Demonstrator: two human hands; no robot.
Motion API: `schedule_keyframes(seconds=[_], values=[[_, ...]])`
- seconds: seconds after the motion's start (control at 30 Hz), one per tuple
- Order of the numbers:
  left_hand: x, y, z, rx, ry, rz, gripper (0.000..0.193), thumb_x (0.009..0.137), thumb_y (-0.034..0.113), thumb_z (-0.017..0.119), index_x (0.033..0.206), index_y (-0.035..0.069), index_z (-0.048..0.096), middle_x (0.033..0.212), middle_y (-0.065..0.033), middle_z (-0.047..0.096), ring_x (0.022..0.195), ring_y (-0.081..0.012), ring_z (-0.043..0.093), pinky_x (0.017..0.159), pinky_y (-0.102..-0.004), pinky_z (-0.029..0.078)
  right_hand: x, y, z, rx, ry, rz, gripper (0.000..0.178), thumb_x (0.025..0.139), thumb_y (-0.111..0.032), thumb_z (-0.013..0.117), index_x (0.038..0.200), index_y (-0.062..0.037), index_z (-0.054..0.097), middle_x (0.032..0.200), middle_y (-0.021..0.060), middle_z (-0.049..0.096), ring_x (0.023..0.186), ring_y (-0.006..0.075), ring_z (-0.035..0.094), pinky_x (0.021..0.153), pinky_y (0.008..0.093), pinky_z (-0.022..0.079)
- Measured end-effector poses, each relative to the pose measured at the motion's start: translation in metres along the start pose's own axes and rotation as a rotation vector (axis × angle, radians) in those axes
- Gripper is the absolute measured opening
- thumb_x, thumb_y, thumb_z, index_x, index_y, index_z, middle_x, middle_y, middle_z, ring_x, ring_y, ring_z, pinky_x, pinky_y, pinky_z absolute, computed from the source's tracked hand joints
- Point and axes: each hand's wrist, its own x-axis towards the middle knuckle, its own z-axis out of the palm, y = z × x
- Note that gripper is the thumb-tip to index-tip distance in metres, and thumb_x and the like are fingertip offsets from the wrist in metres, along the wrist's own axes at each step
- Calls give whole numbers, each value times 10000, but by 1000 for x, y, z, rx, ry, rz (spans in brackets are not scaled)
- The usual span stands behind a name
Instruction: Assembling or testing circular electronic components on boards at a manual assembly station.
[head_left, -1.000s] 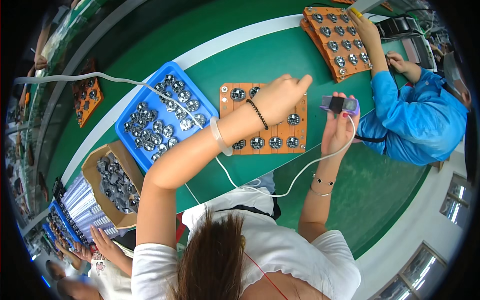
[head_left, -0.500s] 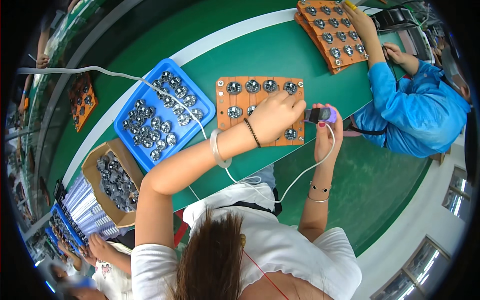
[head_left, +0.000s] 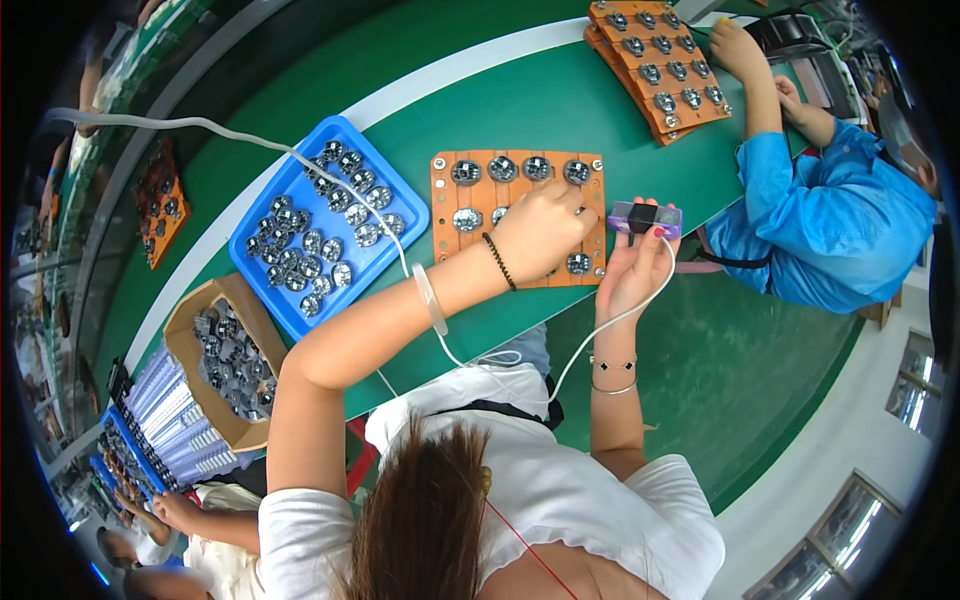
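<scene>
An orange board [head_left: 450, 195] with round metallic parts set in rows lies on the green table. Over its right half bends my left hand [head_left: 543, 228], fingers curled down among the parts and closed. The hand covers part of the lower row, and what its fingertips grip, if anything, is hidden. Just off the board's right edge, my right hand [head_left: 632, 275] is closed on a small purple box [head_left: 668, 216] with a black band, palm turned up. A white cable [head_left: 600, 330] hangs down from that box.
Left of the board stands a blue tray [head_left: 415, 205] of round metallic parts, and beside it a cardboard box [head_left: 180, 335] of more. At upper right are stacked orange boards [head_left: 645, 88] and a co-worker in a blue sleeve [head_left: 790, 190]. A white cord [head_left: 230, 132] crosses the tray.
My right hand has turned palm-up and shifted slightly left, so the purple box lies more level. My left hand stays over the board, a little lower. The co-worker's hand has left the stacked boards.
</scene>
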Motion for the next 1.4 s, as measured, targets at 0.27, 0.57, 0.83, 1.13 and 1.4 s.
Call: schedule_keyframes(seconds=[0.27,0.57,0.83,1.13,1.4], values=[[3,8,0,-3,-21,-108,123,650,92,578,763,66,622,775,-113,559,797,-264,554,651,-338,512,-2,5,7,-167,38,-60,368,907,-121,497,1223,11,364,1141,131,494,1080,221,490,956,331,379],[-1,15,-1,144,37,-72,172,675,121,579,843,105,615,815,-125,552,831,-280,558,640,-338,513,-5,5,14,-341,90,-146,350,905,-95,492,1217,19,379,1105,114,516,1020,165,504,910,281,380],[3,17,-4,136,10,-84,141,676,111,581,816,97,593,820,-112,539,823,-275,559,571,-325,515,-3,7,14,-416,107,-164,350,908,-100,489,1222,11,382,1092,97,521,974,144,503,870,265,394],[3,15,-8,169,-34,-59,173,676,109,585,848,93,587,821,-106,534,815,-259,560,544,-315,515,-2,8,16,-464,109,-173,332,908,-113,491,1203,5,397,1057,79,521,956,141,504,854,269,396],[1,9,-1,220,-63,-88,164,677,123,591,838,93,576,834,-56,524,844,-198,544,543,-304,504,-1,7,20,-393,117,-147,307,912,-119,485,1186,-3,410,1030,70,529,948,135,504,853,264,384]])
